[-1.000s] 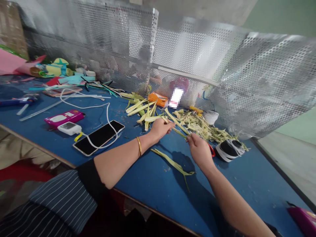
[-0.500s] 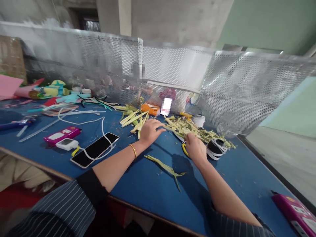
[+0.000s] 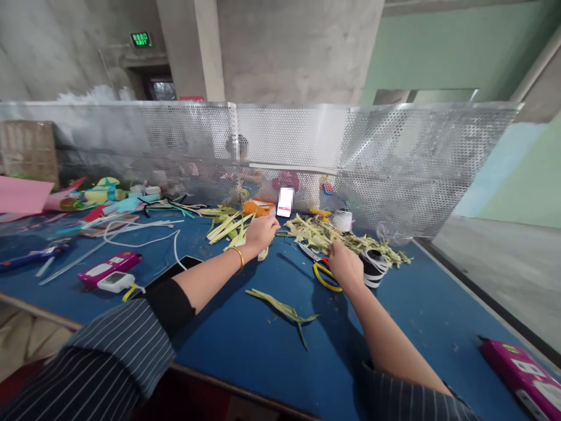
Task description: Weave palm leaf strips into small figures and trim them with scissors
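Observation:
My left hand, with a gold bangle at the wrist, has its fingers pinched together beside a pile of pale green husk-like strips. Anything between those fingertips is too small to make out. My right hand is curled closed next to scissors with yellow and red handles; what it holds, if anything, is hidden. Past both hands lies a heap of shredded dry strips. Nearer to me, a knotted piece of green leaf strips rests on the blue table.
A black-and-white spool stands right of my right hand. An upright lit phone leans near the perforated screen. At left are a dark phone, a purple device and a white cable; another purple device lies at right.
My view has tilted up. My left hand's fingers have gone from spread to pinched. The scissors show more beside my closed right hand.

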Motion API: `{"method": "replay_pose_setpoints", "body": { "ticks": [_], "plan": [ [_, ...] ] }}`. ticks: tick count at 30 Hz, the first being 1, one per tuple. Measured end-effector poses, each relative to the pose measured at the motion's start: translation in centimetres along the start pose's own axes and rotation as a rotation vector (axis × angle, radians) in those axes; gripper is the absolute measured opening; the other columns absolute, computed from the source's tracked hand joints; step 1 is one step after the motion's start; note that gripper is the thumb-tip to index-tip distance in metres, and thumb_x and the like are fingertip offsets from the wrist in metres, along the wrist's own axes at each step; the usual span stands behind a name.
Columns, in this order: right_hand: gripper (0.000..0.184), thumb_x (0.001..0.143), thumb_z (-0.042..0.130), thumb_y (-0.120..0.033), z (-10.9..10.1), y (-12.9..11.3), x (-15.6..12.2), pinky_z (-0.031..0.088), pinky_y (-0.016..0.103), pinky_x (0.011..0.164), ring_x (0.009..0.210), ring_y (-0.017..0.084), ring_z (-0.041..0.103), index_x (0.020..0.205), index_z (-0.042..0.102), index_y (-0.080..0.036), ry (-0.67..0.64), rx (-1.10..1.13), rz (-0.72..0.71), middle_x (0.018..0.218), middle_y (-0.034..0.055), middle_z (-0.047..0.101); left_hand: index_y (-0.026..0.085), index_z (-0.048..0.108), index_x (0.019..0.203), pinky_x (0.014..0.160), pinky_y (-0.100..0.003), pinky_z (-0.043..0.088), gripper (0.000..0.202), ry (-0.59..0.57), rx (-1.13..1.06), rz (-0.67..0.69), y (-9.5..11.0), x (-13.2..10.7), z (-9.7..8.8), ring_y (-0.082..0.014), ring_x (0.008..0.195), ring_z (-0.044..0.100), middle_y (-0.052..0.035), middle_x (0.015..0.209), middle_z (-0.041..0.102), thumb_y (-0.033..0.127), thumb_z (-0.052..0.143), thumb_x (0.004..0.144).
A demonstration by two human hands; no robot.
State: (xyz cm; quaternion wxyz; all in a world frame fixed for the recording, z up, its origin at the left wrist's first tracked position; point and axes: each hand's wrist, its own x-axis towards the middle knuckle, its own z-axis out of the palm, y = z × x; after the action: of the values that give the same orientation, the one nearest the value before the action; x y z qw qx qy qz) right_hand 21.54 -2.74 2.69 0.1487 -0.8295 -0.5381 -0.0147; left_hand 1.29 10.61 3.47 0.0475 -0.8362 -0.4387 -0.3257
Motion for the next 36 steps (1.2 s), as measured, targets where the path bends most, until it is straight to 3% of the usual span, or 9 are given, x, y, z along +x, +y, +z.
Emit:
{"method": "replay_pose_setpoints", "body": {
  "ticks": [5, 9, 12, 14, 20, 27, 30, 34, 36],
  "plan": [
    [0.033, 0.099, 0.031, -0.029, -0.4, 0.5, 0.3, 0.041, 0.028, 0.067, 0.092, 0.024, 0.068, 0.105, 0.061, -0.018, 0.017, 0.024, 0.041, 0.098, 0.0132, 0.071, 0.018, 0.072, 0.086, 0.075, -0.032, 0.045, 0.022, 0.036, 0.0, -0.037, 1.5, 2.2, 1.5, -0.0221, 0.085, 0.064, -0.0086, 0.088, 0.072, 0.026, 0.052, 0.09],
    [0.031, 0.098, 0.032, -0.027, -0.5, 0.4, 0.2, 0.042, 0.029, 0.068, 0.093, 0.024, 0.068, 0.105, 0.061, -0.018, 0.018, 0.046, 0.026, 0.096, 0.013, 0.072, 0.025, 0.073, 0.095, 0.093, -0.028, 0.042, 0.014, -0.032, -0.068, 0.27, 4.2, 2.6, 1.9, -0.0169, 0.103, 0.06, -0.0014, 0.103, 0.072, 0.03, 0.064, 0.086],
    [0.031, 0.098, 0.032, -0.027, -0.3, 0.3, 0.2, 0.042, 0.03, 0.07, 0.093, 0.024, 0.068, 0.104, 0.061, -0.019, 0.01, 0.061, 0.004, 0.097, 0.0128, 0.072, 0.022, 0.072, 0.094, 0.097, -0.03, 0.04, 0.014, -0.113, -0.078, 0.544, 5.4, 2.3, 2.3, -0.0184, 0.105, 0.059, -0.0031, 0.104, 0.072, 0.03, 0.063, 0.087],
    [0.032, 0.099, 0.031, -0.027, -0.2, 0.3, 0.2, 0.043, 0.03, 0.071, 0.094, 0.025, 0.068, 0.104, 0.061, -0.019, 0.008, 0.067, -0.014, 0.098, 0.0132, 0.072, 0.02, 0.071, 0.088, 0.094, -0.032, 0.04, 0.016, -0.144, -0.059, 0.604, 5.7, 2.2, 2.5, -0.0195, 0.1, 0.06, -0.0051, 0.097, 0.072, 0.028, 0.058, 0.09],
    [0.031, 0.098, 0.031, -0.026, -0.3, 0.3, 0.2, 0.043, 0.03, 0.072, 0.094, 0.024, 0.068, 0.104, 0.061, -0.019, -0.005, 0.075, -0.029, 0.097, 0.0129, 0.071, 0.016, 0.065, 0.083, 0.085, -0.033, 0.042, 0.015, -0.161, 0.043, 0.505, 4.9, 2.7, 2.5, -0.0208, 0.089, 0.059, -0.0089, 0.09, 0.068, 0.022, 0.054, 0.091],
    [0.032, 0.098, 0.031, -0.027, -0.2, 0.3, 0.2, 0.044, 0.03, 0.073, 0.096, 0.024, 0.067, 0.104, 0.061, -0.018, -0.009, 0.079, -0.021, 0.1, 0.0136, 0.071, 0.009, 0.066, 0.091, 0.077, -0.038, 0.043, 0.021, -0.048, 0.144, 0.139, 1.8, 3.1, 1.1, -0.0268, 0.084, 0.063, -0.0158, 0.086, 0.066, 0.011, 0.045, 0.089],
    [0.032, 0.098, 0.031, -0.026, -0.3, 0.2, 0.2, 0.044, 0.03, 0.072, 0.096, 0.025, 0.067, 0.103, 0.061, -0.017, -0.019, 0.079, -0.015, 0.101, 0.0139, 0.071, 0.016, 0.07, 0.094, 0.085, -0.036, 0.043, 0.017, -0.088, 0.108, 0.212, 2.0, 2.6, 0.9, -0.0242, 0.094, 0.063, -0.0118, 0.096, 0.069, 0.022, 0.054, 0.089],
    [0.032, 0.098, 0.032, -0.028, -0.3, 0.1, 0.1, 0.043, 0.03, 0.074, 0.098, 0.024, 0.067, 0.105, 0.061, -0.018, -0.036, 0.08, -0.025, 0.102, 0.0136, 0.071, 0.021, 0.072, 0.1, 0.099, -0.033, 0.037, 0.024, -0.187, -0.121, 0.495, 4.2, 1.9, 2.0, -0.021, 0.109, 0.059, -0.0074, 0.109, 0.071, 0.038, 0.065, 0.085],
    [0.032, 0.098, 0.032, -0.028, -0.3, 0.1, 0.1, 0.043, 0.029, 0.074, 0.099, 0.024, 0.066, 0.105, 0.062, -0.019, -0.043, 0.08, -0.031, 0.103, 0.0134, 0.071, 0.021, 0.074, 0.091, 0.097, -0.031, 0.038, 0.018, -0.236, -0.241, 0.457, 5.2, 1.7, 2.7, -0.0203, 0.103, 0.062, -0.0062, 0.102, 0.073, 0.035, 0.065, 0.085]
  ]
}}
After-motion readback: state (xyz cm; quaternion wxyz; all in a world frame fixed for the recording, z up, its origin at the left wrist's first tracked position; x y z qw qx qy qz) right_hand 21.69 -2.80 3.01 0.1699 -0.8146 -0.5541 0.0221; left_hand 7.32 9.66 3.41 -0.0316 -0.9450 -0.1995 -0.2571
